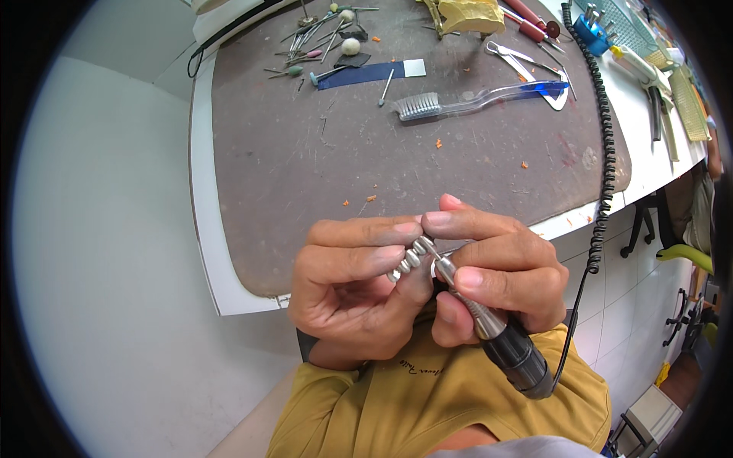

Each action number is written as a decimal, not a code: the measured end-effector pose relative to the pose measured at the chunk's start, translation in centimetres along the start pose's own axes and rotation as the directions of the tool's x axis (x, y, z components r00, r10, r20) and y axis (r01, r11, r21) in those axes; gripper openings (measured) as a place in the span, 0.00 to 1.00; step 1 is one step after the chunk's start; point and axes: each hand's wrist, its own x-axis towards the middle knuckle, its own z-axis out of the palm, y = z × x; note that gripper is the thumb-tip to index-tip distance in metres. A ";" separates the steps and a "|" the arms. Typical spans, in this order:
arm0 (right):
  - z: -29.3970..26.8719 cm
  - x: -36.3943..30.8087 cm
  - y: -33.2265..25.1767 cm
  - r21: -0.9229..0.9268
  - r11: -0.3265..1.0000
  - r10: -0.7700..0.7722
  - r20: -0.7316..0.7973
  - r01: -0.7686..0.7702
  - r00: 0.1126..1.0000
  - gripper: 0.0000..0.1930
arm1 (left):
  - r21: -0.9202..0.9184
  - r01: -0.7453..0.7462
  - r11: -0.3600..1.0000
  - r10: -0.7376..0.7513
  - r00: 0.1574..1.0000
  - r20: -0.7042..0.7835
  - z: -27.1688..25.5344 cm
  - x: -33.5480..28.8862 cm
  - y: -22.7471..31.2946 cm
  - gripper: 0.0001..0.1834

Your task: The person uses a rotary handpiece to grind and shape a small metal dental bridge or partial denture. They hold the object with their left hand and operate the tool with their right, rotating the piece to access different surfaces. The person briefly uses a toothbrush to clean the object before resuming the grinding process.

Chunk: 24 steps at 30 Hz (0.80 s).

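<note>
Pinched in the fingers of my left hand [343, 282] is a small row of silvery metal tooth shapes [411, 259], like a dental bridge. My right hand [508, 263] grips a rotary handpiece [515, 355] with a steel front and a black rear body. Its narrow tip meets the upper end of the metal piece, close to my left fingertips; whether it spins cannot be made out. Both hands are together above the front edge of the brown work mat [305, 175], fingertips nearly touching. Grey dust marks the left fingertips.
A clear toothbrush [458, 103] lies across the mat beyond my hands. Several burs and polishing points [313, 46] are scattered at the far left beside a blue strip [363, 75]. A yellowish cast [469, 15] stands at the back. The handpiece's coiled black cord [607, 153] runs down the right side.
</note>
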 end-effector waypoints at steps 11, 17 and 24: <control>-0.3 0.3 0.0 0.002 1.000 -0.016 0.044 0.016 0.999 0.14 | 0.043 0.001 0.999 -0.001 1.000 0.019 -0.1 -0.1 0.2 0.18; -0.1 0.0 0.0 0.012 1.000 0.006 0.015 -0.006 1.000 0.13 | 0.057 -0.036 0.998 0.034 0.999 0.026 -0.1 -0.1 -0.1 0.18; -0.3 0.2 -0.2 0.011 1.000 0.005 0.026 -0.005 1.000 0.13 | 0.042 -0.019 0.999 0.018 1.000 0.022 0.1 -0.1 0.0 0.17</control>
